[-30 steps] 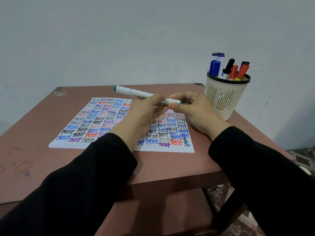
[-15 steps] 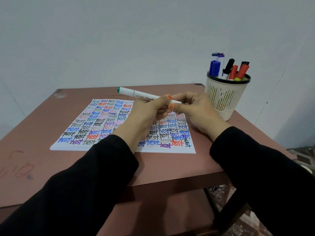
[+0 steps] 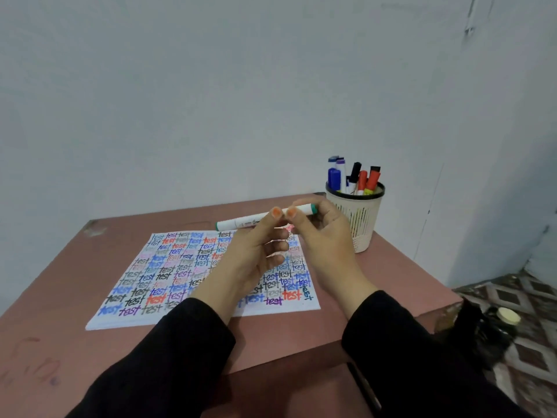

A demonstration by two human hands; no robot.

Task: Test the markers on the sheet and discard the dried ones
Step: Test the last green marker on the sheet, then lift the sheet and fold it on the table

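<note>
A white marker (image 3: 241,222) with green ends is held level above the far edge of the sheet (image 3: 168,276). My left hand (image 3: 256,254) pinches its middle between thumb and forefinger. My right hand (image 3: 322,236) grips its right end, where a green cap shows at the fingertips. The sheet is a white pad covered with rows of the word "test" in many colours. A cream mesh cup (image 3: 358,218) at the table's far right corner holds several upright markers (image 3: 352,176) in blue, purple, black and red.
The brown table (image 3: 75,267) stands against a pale wall. Its right edge drops to a patterned floor (image 3: 527,327), where a small round cream lid (image 3: 508,315) lies beside a dark object. Red scribbles mark the table's near left corner.
Both hands have lifted the marker a little and shifted right, toward the cup. The camera has tilted, showing more wall and the floor on the right.
</note>
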